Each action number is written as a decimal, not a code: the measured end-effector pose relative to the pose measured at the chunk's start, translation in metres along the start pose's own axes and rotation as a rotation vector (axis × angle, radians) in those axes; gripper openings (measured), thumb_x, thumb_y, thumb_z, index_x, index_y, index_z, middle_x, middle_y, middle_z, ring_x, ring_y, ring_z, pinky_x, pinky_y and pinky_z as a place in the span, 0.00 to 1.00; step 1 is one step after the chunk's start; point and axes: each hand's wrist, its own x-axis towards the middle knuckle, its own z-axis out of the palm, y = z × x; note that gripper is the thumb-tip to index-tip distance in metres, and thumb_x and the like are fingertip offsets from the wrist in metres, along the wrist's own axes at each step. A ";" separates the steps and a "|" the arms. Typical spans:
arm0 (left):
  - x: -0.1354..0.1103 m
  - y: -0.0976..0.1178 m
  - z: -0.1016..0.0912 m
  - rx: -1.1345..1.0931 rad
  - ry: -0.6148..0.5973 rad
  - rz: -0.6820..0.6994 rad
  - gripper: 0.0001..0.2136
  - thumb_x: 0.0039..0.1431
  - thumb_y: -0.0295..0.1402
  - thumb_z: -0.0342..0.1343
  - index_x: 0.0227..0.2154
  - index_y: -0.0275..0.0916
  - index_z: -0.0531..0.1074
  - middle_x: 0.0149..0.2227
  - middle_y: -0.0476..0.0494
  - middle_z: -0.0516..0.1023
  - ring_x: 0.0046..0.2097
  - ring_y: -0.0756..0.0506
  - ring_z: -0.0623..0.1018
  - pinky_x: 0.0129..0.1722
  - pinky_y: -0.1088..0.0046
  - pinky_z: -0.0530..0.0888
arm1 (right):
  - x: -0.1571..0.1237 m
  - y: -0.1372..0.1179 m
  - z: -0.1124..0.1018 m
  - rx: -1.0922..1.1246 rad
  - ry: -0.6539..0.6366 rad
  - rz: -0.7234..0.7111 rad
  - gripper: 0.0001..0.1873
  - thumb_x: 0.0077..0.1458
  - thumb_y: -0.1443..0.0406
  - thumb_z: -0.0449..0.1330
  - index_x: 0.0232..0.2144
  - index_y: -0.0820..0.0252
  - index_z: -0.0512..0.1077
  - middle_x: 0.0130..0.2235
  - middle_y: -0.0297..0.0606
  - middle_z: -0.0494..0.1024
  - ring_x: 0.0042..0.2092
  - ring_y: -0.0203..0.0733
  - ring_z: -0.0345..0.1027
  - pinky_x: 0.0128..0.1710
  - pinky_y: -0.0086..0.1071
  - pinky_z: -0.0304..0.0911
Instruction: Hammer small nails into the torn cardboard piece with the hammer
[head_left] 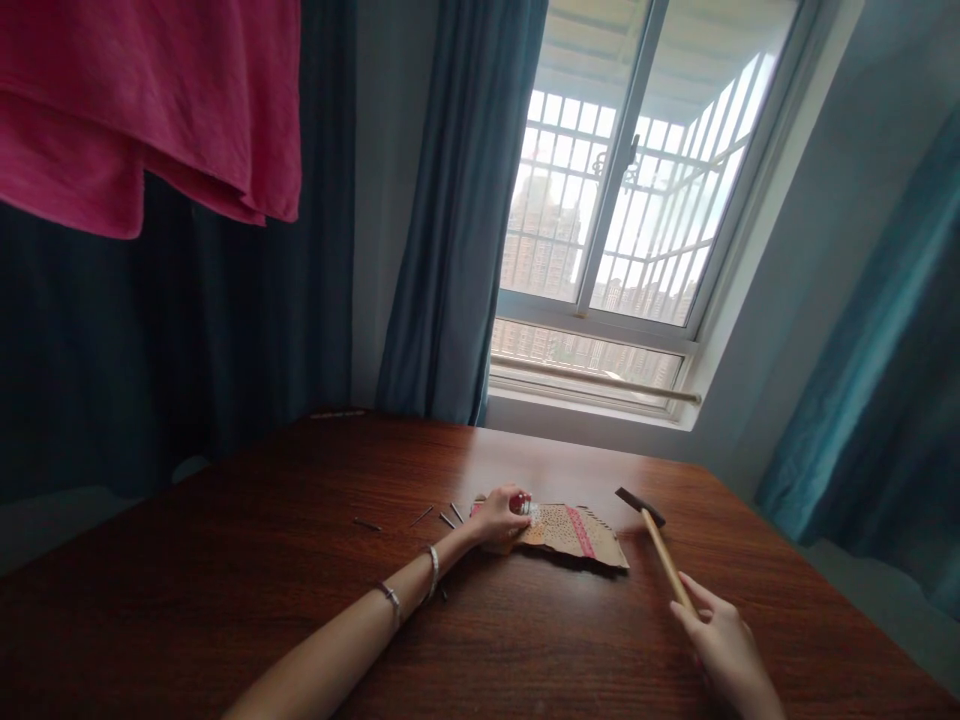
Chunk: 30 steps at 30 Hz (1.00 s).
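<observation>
My right hand (724, 635) is closed round the light wooden handle of a hammer (664, 560). The dark hammer head points away from me, close to the tabletop. Farther off, my left hand (496, 516) grips a small red object with a pale lower part (520, 502); its kind is too small to make out. Under and beside that hand lies a torn piece of cardboard (600, 545) with many small dark marks and a pink band. Several thin metal pieces, like nails (448, 520), are scattered left of the cardboard, one partly behind my left forearm.
A brown wooden table (300, 560) spreads beneath both hands. Behind it are a barred window (600, 230), blue curtains (457, 220) and a pale rod (592, 375) across the sill. Pink cloth (187, 110) hangs at the upper left.
</observation>
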 end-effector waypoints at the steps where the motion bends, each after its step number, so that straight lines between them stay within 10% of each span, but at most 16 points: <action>1: 0.000 0.000 0.000 0.005 0.001 0.000 0.14 0.42 0.33 0.60 0.35 0.37 0.75 0.32 0.48 0.73 0.33 0.49 0.71 0.32 0.77 0.65 | 0.002 0.004 -0.001 -0.027 -0.007 -0.001 0.31 0.46 0.58 0.56 0.52 0.70 0.67 0.22 0.38 0.75 0.18 0.40 0.65 0.21 0.32 0.59; 21: -0.003 0.007 -0.003 0.055 -0.042 -0.043 0.14 0.43 0.34 0.60 0.36 0.36 0.74 0.34 0.48 0.72 0.35 0.49 0.70 0.33 0.77 0.64 | 0.020 0.036 0.009 -0.510 -0.084 -0.083 0.29 0.51 0.58 0.49 0.56 0.57 0.64 0.39 0.45 0.79 0.42 0.52 0.73 0.38 0.35 0.64; 30: -0.002 0.002 -0.001 0.038 -0.021 -0.004 0.15 0.42 0.34 0.60 0.36 0.36 0.74 0.34 0.48 0.72 0.34 0.49 0.70 0.33 0.77 0.65 | 0.006 0.038 0.014 -0.742 -0.019 -0.168 0.27 0.55 0.59 0.45 0.58 0.49 0.59 0.37 0.46 0.76 0.35 0.53 0.73 0.34 0.41 0.64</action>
